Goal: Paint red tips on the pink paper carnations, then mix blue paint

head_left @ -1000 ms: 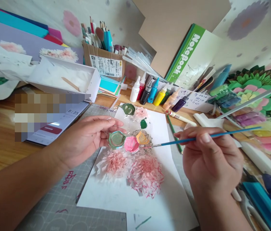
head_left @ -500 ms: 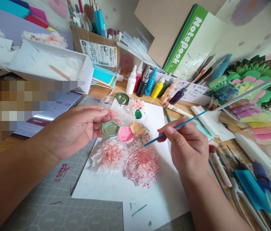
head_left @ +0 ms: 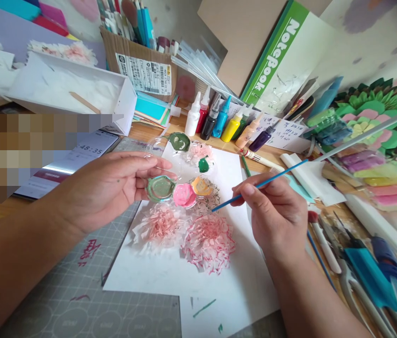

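My left hand (head_left: pixel 124 185) grips the left edge of a clear paint palette (head_left: pixel 156 146), whose round wells hold olive, green, pink and orange paint. Between the thumb and fingers of my right hand (head_left: pixel 272 206) is a thin blue paintbrush (head_left: pixel 254 188), slanting down to the left. Its tip is close to the palette's lower right side; I cannot tell whether it touches anything. Below the palette, a pale pink paper flower (head_left: pixel 161 225) lies on white paper (head_left: pixel 142 274). Beside it is another paper flower (head_left: pixel 208 244) with darker pink edges. More flowers show partly behind the palette.
Several paint bottles (head_left: pixel 232 126) stand in a row at the back. A phone (head_left: pixel 74 162) and a white box (head_left: pixel 124 103) are on the left. Scissors (head_left: pixel 356 291) and a blue glue gun (head_left: pixel 390 267) lie at right. A grey cutting mat (head_left: pixel 57 281) is under the paper.
The brush tip has risen very slightly, and my right hand has shifted a little to the right. My left hand still holds the palette in nearly the same place.
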`<action>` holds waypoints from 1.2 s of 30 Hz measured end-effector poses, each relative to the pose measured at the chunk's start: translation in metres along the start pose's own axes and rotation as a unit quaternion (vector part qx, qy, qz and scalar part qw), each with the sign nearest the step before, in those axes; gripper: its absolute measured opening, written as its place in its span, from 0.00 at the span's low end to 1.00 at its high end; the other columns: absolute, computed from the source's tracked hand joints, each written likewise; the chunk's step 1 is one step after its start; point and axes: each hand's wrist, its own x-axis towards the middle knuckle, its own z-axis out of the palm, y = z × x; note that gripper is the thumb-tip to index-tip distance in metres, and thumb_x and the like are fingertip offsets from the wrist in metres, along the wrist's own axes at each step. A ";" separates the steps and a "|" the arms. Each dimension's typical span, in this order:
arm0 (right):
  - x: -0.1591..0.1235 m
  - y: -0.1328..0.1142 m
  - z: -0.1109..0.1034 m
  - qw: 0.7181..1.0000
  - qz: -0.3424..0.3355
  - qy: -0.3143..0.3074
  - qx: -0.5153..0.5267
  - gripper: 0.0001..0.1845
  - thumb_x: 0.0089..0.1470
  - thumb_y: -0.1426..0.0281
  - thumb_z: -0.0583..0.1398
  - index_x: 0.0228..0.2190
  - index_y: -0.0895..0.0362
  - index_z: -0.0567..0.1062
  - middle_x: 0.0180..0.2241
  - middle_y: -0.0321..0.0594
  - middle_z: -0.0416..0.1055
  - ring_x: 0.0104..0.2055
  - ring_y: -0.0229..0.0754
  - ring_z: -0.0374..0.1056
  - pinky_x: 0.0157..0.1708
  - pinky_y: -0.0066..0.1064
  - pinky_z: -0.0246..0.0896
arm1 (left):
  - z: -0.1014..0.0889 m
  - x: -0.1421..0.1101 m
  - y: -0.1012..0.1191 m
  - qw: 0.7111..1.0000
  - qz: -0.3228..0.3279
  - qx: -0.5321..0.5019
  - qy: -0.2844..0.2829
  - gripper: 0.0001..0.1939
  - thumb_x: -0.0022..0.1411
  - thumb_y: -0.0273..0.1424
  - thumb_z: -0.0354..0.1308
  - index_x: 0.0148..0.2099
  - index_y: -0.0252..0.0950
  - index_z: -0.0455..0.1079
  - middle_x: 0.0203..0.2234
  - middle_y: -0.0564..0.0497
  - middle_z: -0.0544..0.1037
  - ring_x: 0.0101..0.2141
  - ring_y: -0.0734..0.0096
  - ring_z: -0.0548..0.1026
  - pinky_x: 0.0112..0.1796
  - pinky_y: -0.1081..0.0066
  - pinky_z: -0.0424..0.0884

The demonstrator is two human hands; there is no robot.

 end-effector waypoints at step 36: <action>0.000 0.005 -0.004 1.000 -0.004 0.006 -0.022 0.07 0.60 0.68 0.64 0.29 0.54 0.78 0.25 0.32 0.74 0.27 0.35 0.71 0.26 0.27 0.67 | -0.006 0.007 -0.003 1.000 0.009 0.013 -0.006 0.09 0.49 0.32 0.68 0.33 0.34 0.82 0.29 0.45 0.84 0.29 0.64 0.80 0.26 0.71 0.77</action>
